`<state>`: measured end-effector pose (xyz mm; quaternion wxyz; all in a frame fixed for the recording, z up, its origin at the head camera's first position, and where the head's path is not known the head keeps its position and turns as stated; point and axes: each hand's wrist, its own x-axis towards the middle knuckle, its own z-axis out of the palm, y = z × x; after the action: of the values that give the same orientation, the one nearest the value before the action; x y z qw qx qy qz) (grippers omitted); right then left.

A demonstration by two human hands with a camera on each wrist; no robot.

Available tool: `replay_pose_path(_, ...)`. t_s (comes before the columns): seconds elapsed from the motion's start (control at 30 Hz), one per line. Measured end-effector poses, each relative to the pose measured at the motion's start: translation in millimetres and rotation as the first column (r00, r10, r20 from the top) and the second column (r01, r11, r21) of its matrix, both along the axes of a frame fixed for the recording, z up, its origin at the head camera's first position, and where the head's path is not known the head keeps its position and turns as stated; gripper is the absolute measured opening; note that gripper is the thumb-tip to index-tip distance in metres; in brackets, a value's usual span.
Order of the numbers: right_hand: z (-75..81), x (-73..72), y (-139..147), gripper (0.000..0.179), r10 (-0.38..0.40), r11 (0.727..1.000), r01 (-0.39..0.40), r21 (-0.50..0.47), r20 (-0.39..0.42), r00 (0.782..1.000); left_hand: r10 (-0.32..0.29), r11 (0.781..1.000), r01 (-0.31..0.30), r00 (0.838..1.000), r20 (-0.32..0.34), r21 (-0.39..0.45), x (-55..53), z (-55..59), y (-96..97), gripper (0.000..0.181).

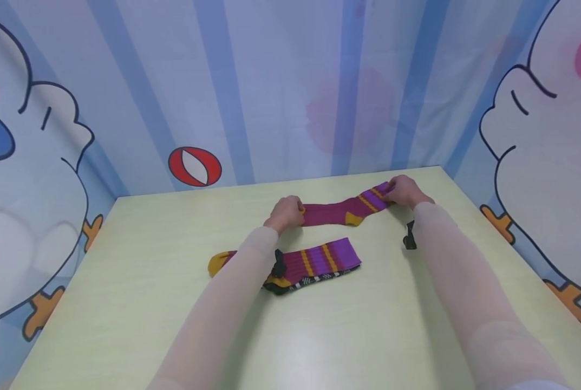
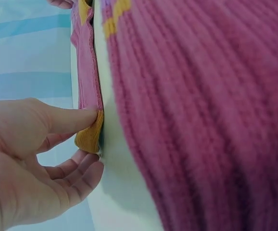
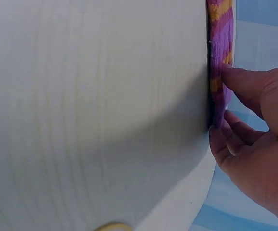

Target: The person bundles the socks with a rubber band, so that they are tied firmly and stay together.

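"Sleeves (image 1: 224,314) come nearest in the head view. Past them?"

"Near sock (image 1: 326,257) on the table (image 1: 358,336), partly under the left sleeve, over something dark (image 1: 314,280), probably another sock. Far sock (image 1: 326,214) lies between one and two o'clock from it; left hand (image 1: 285,212) pinches its yellow toe, right hand (image 1: 406,191) its purple cuff."

"Left wrist view?"

"Near sock looms at three o'clock; at eight, thumb and curled fingers bracket the toe."

"Right wrist?"

"Cuff at two o'clock, nipped between thumb and bent fingers."

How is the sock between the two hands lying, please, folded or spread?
The sock is spread lengthwise: the left hand holds its mustard toe, the right hand its purple cuff.
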<state>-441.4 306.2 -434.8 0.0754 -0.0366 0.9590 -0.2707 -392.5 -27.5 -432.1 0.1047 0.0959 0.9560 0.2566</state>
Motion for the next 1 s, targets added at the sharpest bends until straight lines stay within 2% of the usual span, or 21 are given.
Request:
replay_pose_path(0.2, 0.2, 1.3, 4.0, 0.045, 0.003, 1.0, -0.002, -0.03, 0.029, 1.0, -0.034, 0.999, 0.034, 0.999, -0.019, -0.002, -1.9, -3.8, 3.9, 0.032)
replay_pose_path(0.5, 2.0, 2.9, 7.1, 0.047, 0.011, 0.998, -0.007, -0.063, 0.059, 0.998, -0.017, 1.0, 0.017, 0.999, -0.03, -0.003, -1.0, -4.5, 8.1, 0.028)
replay_pose_path(0.73, 5.5, 2.3, 4.3, 0.045, 0.019, 0.998, -0.016, -0.058, 0.062, 0.998, -0.012, 1.0, 0.013, 0.999, -0.035, 0.028, -1.7, -4.0, 8.8, 0.027)
replay_pose_path(1.0, 4.6, 1.8, 4.5, 0.051, 0.028, 0.999, -0.026, -0.03, 0.052, 0.998, -0.063, 0.998, 0.062, 0.996, -0.063, -0.025, -4.5, -4.4, 9.6, 0.028)
